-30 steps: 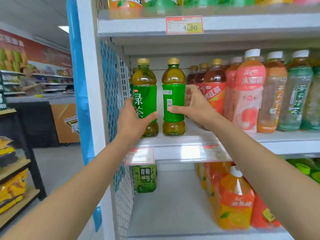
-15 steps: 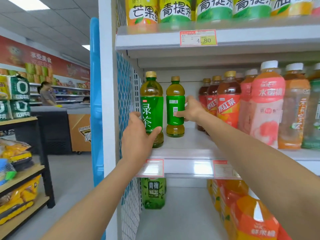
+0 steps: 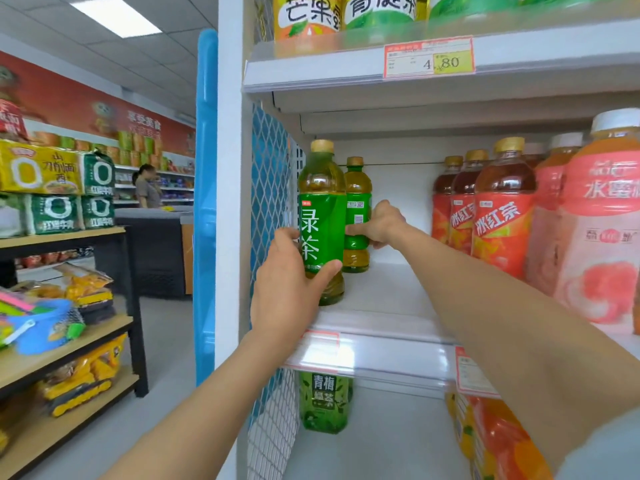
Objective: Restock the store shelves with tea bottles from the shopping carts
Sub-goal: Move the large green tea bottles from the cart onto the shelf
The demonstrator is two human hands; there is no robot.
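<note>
Two green tea bottles with gold caps stand on the white middle shelf (image 3: 388,292) at its left end. The front green tea bottle (image 3: 320,216) is near the shelf's front edge, and my left hand (image 3: 289,289) wraps its lower part. The rear green tea bottle (image 3: 357,202) stands deeper in, partly hidden behind the front one. My right hand (image 3: 379,225) grips its label from the right.
Red iced tea bottles (image 3: 502,209) and pink peach drink bottles (image 3: 602,216) fill the shelf's right side. A blue mesh side panel (image 3: 270,188) bounds the left. Another green bottle (image 3: 323,400) stands on the lower shelf. A snack rack (image 3: 65,233) and a person (image 3: 147,187) are at left.
My right hand has pushed the rear green tea bottle deeper into the shelf, behind the front one. My left hand still holds the front bottle. My view has moved closer and up.
</note>
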